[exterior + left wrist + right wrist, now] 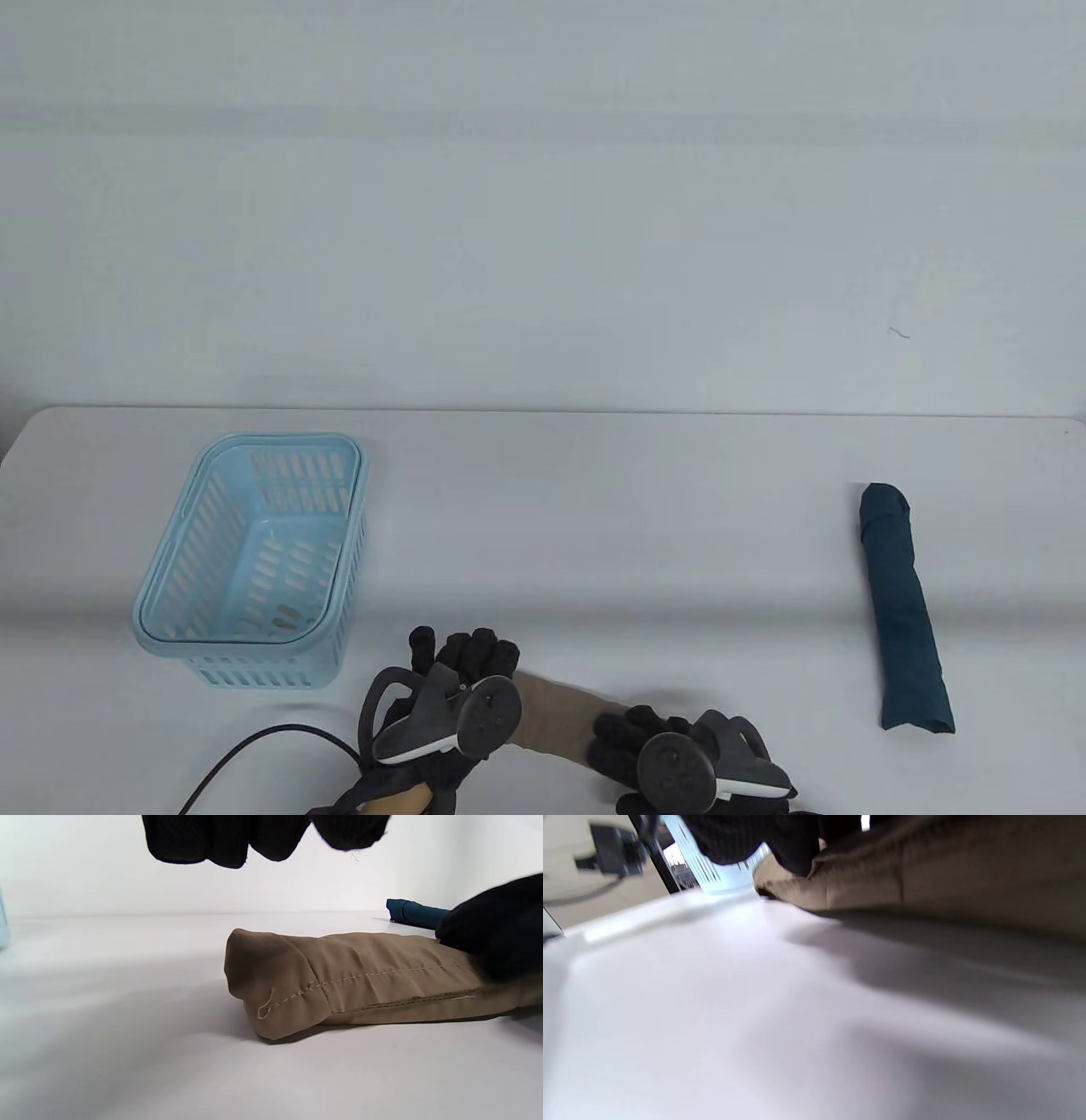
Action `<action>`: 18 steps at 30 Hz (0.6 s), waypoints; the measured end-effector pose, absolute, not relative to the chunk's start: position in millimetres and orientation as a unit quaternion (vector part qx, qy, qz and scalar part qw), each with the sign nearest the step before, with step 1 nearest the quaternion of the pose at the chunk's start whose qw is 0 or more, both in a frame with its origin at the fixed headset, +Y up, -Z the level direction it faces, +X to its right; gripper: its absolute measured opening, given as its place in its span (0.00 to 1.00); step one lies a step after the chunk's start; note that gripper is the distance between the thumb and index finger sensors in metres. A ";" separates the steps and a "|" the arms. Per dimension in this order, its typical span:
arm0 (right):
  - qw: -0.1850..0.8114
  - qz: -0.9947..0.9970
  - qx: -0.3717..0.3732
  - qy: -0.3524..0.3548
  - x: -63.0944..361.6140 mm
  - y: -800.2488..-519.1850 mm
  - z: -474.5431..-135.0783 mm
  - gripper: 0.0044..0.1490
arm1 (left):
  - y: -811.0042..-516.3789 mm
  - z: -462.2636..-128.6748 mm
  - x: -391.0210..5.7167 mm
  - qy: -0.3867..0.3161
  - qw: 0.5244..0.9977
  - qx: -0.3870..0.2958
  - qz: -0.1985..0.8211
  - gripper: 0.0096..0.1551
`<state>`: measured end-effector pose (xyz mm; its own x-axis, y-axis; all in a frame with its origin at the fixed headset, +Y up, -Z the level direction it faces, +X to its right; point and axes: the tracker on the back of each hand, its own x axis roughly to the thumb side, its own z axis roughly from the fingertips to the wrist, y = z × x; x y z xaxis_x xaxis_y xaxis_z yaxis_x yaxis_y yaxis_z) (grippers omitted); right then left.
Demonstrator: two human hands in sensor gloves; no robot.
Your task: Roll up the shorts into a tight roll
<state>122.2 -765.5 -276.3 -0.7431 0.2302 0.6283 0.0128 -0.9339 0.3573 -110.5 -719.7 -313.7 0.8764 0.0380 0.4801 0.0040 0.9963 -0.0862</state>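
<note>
Tan shorts lie as a roll near the table's front edge, one end with stitched hem showing. My left hand hovers over the roll's left end; its fingertips hang above the cloth and touch nothing. My right hand lies over the roll's right part, its fingers curved over the top of the cloth. The right wrist view is blurred: dark fingers against the tan roll.
A light blue slotted basket stands at the left, also seen behind the roll. A rolled teal garment lies at the right. A black cable runs along the front left.
</note>
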 end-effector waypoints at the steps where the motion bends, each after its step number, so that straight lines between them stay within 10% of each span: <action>1: 0.048 0.919 0.352 0.169 121.3 -766.8 -276.0 0.37 | -719.8 -313.5 -110.3 -0.250 0.967 -0.045 0.009 0.38; 18: 0.056 0.958 0.235 0.155 148.8 -772.6 -314.5 0.36 | -724.6 -308.8 -102.3 -0.272 0.960 -0.070 0.014 0.38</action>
